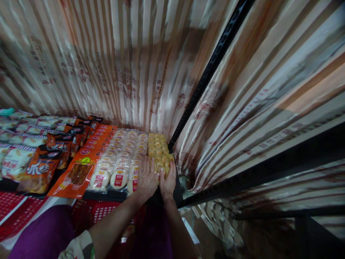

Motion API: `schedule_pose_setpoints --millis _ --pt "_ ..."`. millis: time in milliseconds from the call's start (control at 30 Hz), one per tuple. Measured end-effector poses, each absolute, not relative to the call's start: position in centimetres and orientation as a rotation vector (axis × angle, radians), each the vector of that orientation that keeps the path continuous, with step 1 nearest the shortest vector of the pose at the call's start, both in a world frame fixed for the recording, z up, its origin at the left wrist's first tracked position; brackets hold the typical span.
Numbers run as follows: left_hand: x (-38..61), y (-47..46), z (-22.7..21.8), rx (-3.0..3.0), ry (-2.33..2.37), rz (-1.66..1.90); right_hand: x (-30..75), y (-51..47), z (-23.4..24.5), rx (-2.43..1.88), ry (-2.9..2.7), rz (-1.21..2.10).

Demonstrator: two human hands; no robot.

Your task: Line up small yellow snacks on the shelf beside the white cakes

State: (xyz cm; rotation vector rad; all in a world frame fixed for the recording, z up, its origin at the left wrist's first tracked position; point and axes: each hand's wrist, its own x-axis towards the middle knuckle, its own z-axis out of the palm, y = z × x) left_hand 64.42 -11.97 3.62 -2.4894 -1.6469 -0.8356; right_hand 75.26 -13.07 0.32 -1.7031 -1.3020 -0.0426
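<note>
At the right end of the dark shelf (114, 195) lies a block of small yellow wrapped pieces (158, 145) in rows. My left hand (147, 178) rests at its near left side, fingers stretched forward over the edge of the white packets. On the near right part of the same block lies my right hand (168, 181), its fingers also extended, thumb close to my left thumb. Both palms face down, and neither hand visibly grips a piece. Just left of my hands run rows of clear packets of round white cakes (119, 178) with red labels.
Farther left are a long orange snack bag (81, 172), several orange-and-black bags (40, 171) and white packets (17, 162). A striped curtain (129, 64) hangs behind, with a black metal post (207, 79) at the corner. Red baskets (104, 212) sit below the shelf.
</note>
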Motion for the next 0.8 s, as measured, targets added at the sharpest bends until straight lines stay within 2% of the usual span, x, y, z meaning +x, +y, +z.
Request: schedule_pose_setpoints --millis 800 --pt "62.0 -10.5 4.4 -2.713 -1.584 -0.76 75.3 -13.1 0.7 -1.707 -1.292 -0.035"
